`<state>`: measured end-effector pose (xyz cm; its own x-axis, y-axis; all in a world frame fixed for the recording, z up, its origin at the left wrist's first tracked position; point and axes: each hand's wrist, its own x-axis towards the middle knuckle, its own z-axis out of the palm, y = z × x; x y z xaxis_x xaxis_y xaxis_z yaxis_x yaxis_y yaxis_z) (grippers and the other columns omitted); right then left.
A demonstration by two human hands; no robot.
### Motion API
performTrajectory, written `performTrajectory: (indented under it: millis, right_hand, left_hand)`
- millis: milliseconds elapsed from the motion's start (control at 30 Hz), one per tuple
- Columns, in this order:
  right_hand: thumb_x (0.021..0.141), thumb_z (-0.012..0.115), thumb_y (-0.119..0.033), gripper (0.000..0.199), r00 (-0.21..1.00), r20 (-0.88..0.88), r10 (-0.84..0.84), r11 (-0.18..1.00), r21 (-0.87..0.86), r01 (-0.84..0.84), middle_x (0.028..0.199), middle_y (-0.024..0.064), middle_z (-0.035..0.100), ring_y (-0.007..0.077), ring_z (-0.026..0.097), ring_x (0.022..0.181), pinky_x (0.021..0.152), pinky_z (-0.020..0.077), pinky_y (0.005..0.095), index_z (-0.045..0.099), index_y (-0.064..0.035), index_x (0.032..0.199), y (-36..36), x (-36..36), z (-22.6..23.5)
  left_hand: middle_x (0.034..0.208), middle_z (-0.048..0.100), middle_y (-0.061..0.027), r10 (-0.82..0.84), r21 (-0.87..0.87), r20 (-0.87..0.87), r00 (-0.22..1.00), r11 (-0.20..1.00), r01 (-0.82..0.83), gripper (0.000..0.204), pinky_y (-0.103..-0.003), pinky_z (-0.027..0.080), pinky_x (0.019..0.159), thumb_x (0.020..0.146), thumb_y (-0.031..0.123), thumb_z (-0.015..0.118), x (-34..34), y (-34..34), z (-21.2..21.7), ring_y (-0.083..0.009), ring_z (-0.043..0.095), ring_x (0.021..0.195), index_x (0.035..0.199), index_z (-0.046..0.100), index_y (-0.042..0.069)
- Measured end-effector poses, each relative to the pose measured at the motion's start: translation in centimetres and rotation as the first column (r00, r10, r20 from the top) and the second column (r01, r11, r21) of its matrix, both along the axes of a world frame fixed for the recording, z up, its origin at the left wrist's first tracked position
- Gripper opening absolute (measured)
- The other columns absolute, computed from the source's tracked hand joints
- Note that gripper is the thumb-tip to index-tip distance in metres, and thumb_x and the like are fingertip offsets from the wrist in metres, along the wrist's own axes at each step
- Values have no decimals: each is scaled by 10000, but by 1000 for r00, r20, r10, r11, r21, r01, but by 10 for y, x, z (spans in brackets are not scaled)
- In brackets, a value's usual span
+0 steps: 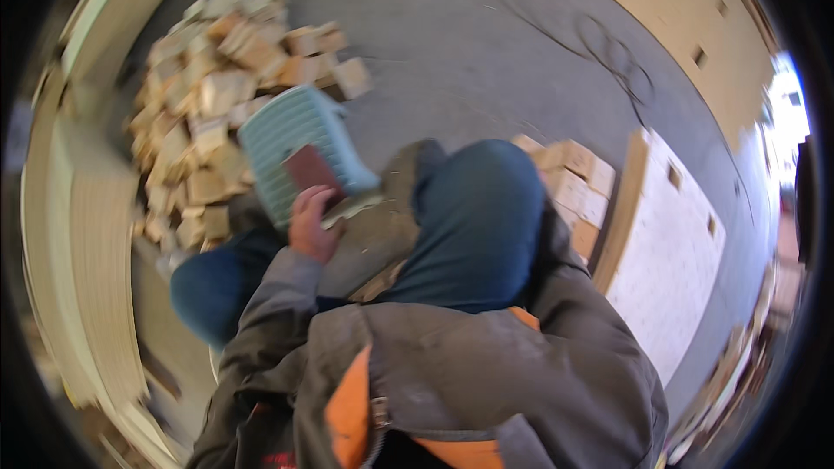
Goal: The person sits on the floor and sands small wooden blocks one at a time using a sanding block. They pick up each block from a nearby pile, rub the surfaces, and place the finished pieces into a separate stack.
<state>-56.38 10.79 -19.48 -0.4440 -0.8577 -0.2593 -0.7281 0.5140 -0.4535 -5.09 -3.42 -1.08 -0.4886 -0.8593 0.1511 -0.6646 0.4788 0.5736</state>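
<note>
My left hand [313,224] comes in from the lower left in a grey sleeve and grips a flat, dark reddish-brown rectangular piece [310,169]. The piece stands up from my fingers in front of a light teal slatted plastic stool [291,135] lying tilted on the floor. Under the hand, a grey-brown cloth [373,239] lies across my lap, between my knees in blue trousers [478,217]. My right hand does not show; it may be hidden behind my raised right knee.
A big heap of pale wooden blocks [208,87] lies on the concrete floor at the upper left. More blocks [578,178] are stacked at the right beside a white panel with small holes [673,256]. Layered boards [95,252] curve along the left edge.
</note>
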Motion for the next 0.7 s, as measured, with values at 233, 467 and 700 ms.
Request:
performTrajectory:
  millis: [233, 467, 700]
  right_hand:
    - [899, 804, -209, 696, 995, 98, -2, 918, -394, 41, 1417, 212, 666, 236, 718, 1063, 884, 606, 414, 543, -58, 1526, -49, -60, 69]
    - [895, 813, -133, 686, 970, 240, -28, 778, -604, 172, 1382, 226, 684, 192, 721, 996, 860, 620, 367, 545, -22, 1517, -91, 27, 219]
    - [883, 845, -165, 755, 965, 108, 239, 777, -618, -123, 1407, 187, 673, 219, 695, 1086, 964, 557, 406, 523, -59, 1558, -145, 169, 296]
  left_hand:
    - [1327, 635, -173, 72, 35, -209, 975, 997, -67, 559, -426, 543, 1050, 755, 86, 867, 18, 20, 14, -367, 626, 1254, 1272, 661, 34]
    - [1344, 622, -148, 135, 73, -282, 950, 990, -119, 547, -409, 561, 996, 792, 100, 858, 37, 25, 19, -347, 649, 1190, 1294, 648, 41]
    - [1333, 620, -155, 182, 84, -363, 914, 983, -162, 535, -407, 578, 963, 808, 116, 848, 41, 20, 25, -347, 678, 1138, 1302, 651, 53]
